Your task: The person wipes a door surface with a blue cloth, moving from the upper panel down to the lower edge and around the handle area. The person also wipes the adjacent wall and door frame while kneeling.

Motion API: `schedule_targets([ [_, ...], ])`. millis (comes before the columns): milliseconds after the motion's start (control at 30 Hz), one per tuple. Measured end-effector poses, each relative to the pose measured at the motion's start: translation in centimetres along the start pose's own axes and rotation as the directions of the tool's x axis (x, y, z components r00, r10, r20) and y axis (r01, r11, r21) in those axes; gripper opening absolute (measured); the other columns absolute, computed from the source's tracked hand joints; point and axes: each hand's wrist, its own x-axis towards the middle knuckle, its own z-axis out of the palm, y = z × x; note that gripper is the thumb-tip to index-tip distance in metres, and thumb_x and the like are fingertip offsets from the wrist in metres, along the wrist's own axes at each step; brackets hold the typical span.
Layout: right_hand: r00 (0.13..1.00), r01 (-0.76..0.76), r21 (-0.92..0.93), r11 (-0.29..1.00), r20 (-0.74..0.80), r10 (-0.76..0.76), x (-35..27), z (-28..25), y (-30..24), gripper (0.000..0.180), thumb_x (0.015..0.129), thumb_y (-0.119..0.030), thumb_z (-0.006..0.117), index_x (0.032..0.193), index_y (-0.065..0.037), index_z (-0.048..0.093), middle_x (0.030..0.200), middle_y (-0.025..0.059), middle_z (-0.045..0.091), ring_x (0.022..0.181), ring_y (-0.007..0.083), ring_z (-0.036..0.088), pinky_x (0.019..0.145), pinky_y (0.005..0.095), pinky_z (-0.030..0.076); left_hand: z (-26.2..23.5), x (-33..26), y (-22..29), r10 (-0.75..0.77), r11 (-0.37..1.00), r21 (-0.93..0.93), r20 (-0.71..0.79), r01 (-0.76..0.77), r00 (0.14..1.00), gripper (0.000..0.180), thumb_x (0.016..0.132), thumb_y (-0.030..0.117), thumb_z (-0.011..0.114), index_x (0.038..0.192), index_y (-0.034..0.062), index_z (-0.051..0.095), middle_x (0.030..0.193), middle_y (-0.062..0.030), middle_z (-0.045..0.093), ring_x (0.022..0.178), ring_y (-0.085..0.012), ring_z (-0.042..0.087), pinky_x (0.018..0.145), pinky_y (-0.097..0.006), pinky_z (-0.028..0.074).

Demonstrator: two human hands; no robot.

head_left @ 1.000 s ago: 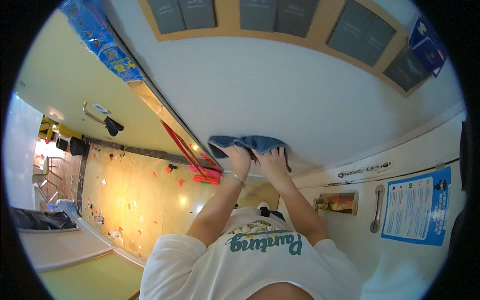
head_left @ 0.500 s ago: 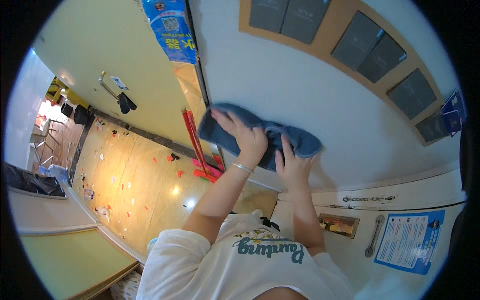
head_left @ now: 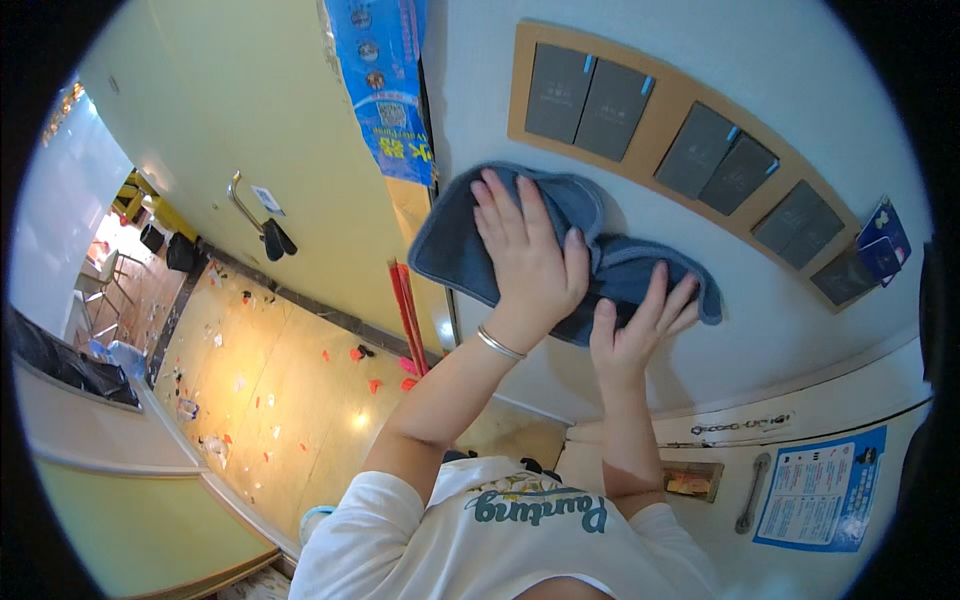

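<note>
A blue-grey cloth (head_left: pixel 460 245) lies spread against a white wall (head_left: pixel 800 330), just below a wooden panel of dark grey plates (head_left: pixel 690 150). My left hand (head_left: pixel 530 255), a thin bracelet on its wrist, presses flat on the cloth's left part with the fingers spread. My right hand (head_left: pixel 640 325) presses on the cloth's bunched right part (head_left: pixel 690 275), fingers also apart. Both forearms reach up from my white printed shirt (head_left: pixel 500 530).
A blue poster (head_left: pixel 385 80) hangs at the wall's edge beside a pale yellow door with a metal handle (head_left: pixel 250 205). Red sticks (head_left: pixel 405 310) lean by the doorway. Bits of litter dot the shiny floor (head_left: pixel 270 390). A blue notice (head_left: pixel 820 490) hangs at the lower right.
Both hands have slid the cloth along the wall toward the wooden panel, which now sits right beside it. The cloth is spread wider under my left hand.
</note>
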Motion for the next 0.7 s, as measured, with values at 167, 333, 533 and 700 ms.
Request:
schedule_targets([
  [167, 0.997, 0.06, 0.171, 0.983, 0.038, -0.068, 3.2, -0.7, -3.0, 0.058, 0.084, -0.048, 0.054, 0.126, -0.008, 0.052, 0.132, 0.0213, 0.045, 0.115, 0.0358, 0.038, 0.099, 0.0451, 0.022, -2.8, 4.2, -2.2, 0.151, 0.988, 0.058, -0.107, -0.145, 0.983, 0.066, 0.074, 0.008, 0.049, 0.133, -0.0127, 0.029, 0.142, -0.0381, 0.018, 0.131, -0.0547, 0.017, 0.106, -0.056, 0.019],
  [333, 0.994, 0.111, 0.375, 0.92, -0.043, -0.102, 4.4, -0.6, -4.3, 0.051, 0.076, -0.025, 0.066, 0.12, -0.002, 0.054, 0.128, 0.0169, 0.051, 0.104, 0.0295, 0.051, 0.088, 0.0378, 0.037, -5.5, 8.2, -2.5, 0.254, 0.964, 0.094, -0.056, -0.248, 0.966, 0.06, 0.072, -0.002, 0.048, 0.13, -0.0115, 0.036, 0.142, -0.0336, 0.022, 0.131, -0.0502, 0.024, 0.108, -0.051, 0.02],
  [533, 0.993, 0.1, 0.466, 0.879, 0.003, -0.115, 5.1, -0.1, -5.5, 0.047, 0.075, -0.018, 0.067, 0.117, -0.002, 0.056, 0.126, 0.0161, 0.051, 0.102, 0.0306, 0.053, 0.085, 0.0381, 0.041, -9.1, 13.8, -0.6, 0.367, 0.913, 0.185, 0.018, -0.363, 0.93, 0.063, 0.072, -0.011, 0.044, 0.134, -0.0041, 0.037, 0.146, -0.0232, 0.026, 0.135, -0.0392, 0.024, 0.11, -0.043, 0.023],
  [700, 0.992, 0.094, 0.439, 0.894, 0.033, -0.12, 5.3, -0.1, -6.4, 0.046, 0.074, -0.019, 0.069, 0.116, -0.003, 0.057, 0.129, 0.0156, 0.05, 0.103, 0.0302, 0.054, 0.086, 0.0383, 0.042, -9.6, 15.5, -0.1, 0.451, 0.863, 0.259, -0.011, -0.433, 0.892, 0.067, 0.07, -0.002, 0.062, 0.133, -0.0001, 0.041, 0.144, -0.0218, 0.029, 0.132, -0.0384, 0.031, 0.108, -0.043, 0.029],
])
